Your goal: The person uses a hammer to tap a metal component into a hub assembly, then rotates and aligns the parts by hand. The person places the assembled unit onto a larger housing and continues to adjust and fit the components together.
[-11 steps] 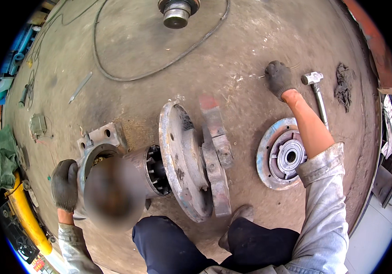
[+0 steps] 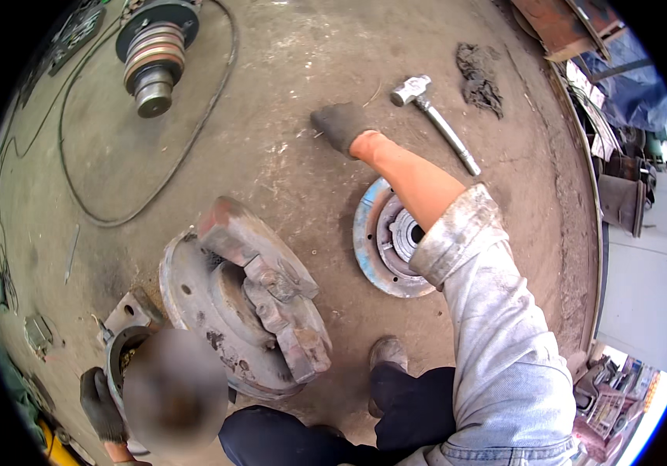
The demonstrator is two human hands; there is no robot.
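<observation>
My left hand (image 2: 102, 404), in a dark grey glove, curls its fingers over the rim of a grey metal housing (image 2: 118, 342) at lower left. A round blurred patch hides much of that housing. My right arm stretches forward, and the gloved right hand (image 2: 341, 128) is closed low over the floor. Whatever it holds is hidden; a thin strand shows beside it. Right of this hand lies a hammer (image 2: 444, 133) with a metal head and handle. Beneath my right forearm is a round blue-and-grey flanged cover (image 2: 372, 260), partly covered by the arm.
A big metal disc (image 2: 186, 268) with a heavy jointed bar (image 2: 271, 291) stands before my legs. At upper left is a ringed shaft (image 2: 154, 66) within a looped black cable (image 2: 143, 203). A dark rag (image 2: 479, 78) lies beyond the hammer. Rusty metal (image 2: 570, 27) edges the upper right.
The view has swung right, so the floor things appear further left and more of the right side shows. My left hand stays at the housing; my right stays closed near the hammer.
</observation>
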